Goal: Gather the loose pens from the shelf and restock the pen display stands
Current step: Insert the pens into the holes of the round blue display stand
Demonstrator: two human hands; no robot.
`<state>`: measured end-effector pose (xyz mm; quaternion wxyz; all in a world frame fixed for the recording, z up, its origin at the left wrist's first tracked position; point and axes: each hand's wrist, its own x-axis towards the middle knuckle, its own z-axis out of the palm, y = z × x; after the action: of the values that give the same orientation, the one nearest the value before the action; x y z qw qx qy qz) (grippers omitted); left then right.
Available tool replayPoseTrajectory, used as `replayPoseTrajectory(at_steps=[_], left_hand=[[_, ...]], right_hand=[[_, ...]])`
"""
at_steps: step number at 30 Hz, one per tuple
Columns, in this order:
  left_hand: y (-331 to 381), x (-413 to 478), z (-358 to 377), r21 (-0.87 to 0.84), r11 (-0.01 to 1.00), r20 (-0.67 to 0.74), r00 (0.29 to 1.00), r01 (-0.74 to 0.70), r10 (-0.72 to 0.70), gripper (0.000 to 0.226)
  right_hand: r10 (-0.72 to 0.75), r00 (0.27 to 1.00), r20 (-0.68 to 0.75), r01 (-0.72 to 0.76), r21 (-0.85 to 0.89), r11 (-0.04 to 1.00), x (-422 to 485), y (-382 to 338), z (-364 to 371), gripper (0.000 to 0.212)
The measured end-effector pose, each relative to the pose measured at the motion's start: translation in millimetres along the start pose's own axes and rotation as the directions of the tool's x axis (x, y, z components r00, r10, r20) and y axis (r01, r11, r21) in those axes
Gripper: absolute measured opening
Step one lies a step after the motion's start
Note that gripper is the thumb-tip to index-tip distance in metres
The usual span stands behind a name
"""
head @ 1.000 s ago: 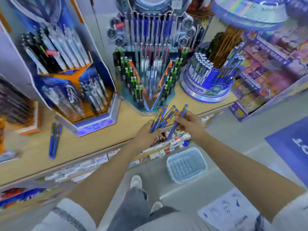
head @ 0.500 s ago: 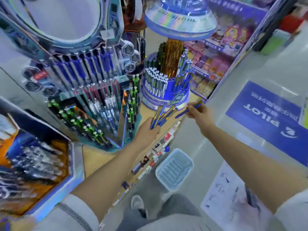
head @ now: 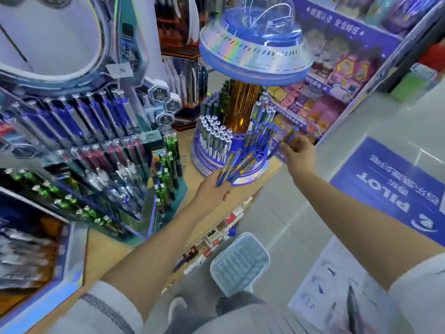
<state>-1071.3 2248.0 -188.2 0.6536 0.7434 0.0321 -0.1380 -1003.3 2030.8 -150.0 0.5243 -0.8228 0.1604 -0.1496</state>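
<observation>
Several blue-and-yellow pens (head: 237,163) fan out of the left hand (head: 210,190), whose fingers curl round their lower ends in front of the round blue tiered display stand (head: 198,155) on the wooden shelf (head: 103,249). The right hand (head: 299,154), well apart, pinches one blurred blue pen (head: 290,137) just beside the stand's right side.

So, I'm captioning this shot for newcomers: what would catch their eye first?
The round blue pen stand with a shimmering domed top towers at upper centre. In front of its base, the left hand grips a fanned bunch of blue-and-yellow pens, while the right hand pinches a single blue pen at its right side. A blue PILOT floor mat lies far right.
</observation>
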Motion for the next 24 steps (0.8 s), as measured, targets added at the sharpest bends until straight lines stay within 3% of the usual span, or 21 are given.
replayPoseTrajectory(at_steps=[3, 8, 19, 24], left_hand=[[4.8, 11.7, 9.6, -0.024, 1.0, -0.048, 0.999, 0.007, -0.008, 0.018], [3.5, 20.9, 25.8, -0.071, 0.997, -0.112, 0.993, 0.02, -0.028, 0.015], [4.1, 22.3, 11.6, -0.043, 0.997, -0.075, 0.995, 0.061, -0.064, 0.012], [3.9, 25.2, 3.1, -0.013, 0.998, -0.008, 0.998, 0.069, -0.069, 0.007]], right_hand=[[-0.052, 0.998, 0.027, 0.053, -0.05, 0.997, 21.1, 0.9, 1.4, 0.031], [-0.092, 0.99, 0.111, 0.101, -0.07, 0.992, 30.9, 9.7, 8.2, 0.037], [-0.036, 0.997, 0.062, 0.039, -0.053, 0.998, 31.5, 13.3, 27.2, 0.022], [0.02, 0.999, 0.029, -0.015, -0.164, 0.986, 32.7, 10.6, 39.9, 0.013]])
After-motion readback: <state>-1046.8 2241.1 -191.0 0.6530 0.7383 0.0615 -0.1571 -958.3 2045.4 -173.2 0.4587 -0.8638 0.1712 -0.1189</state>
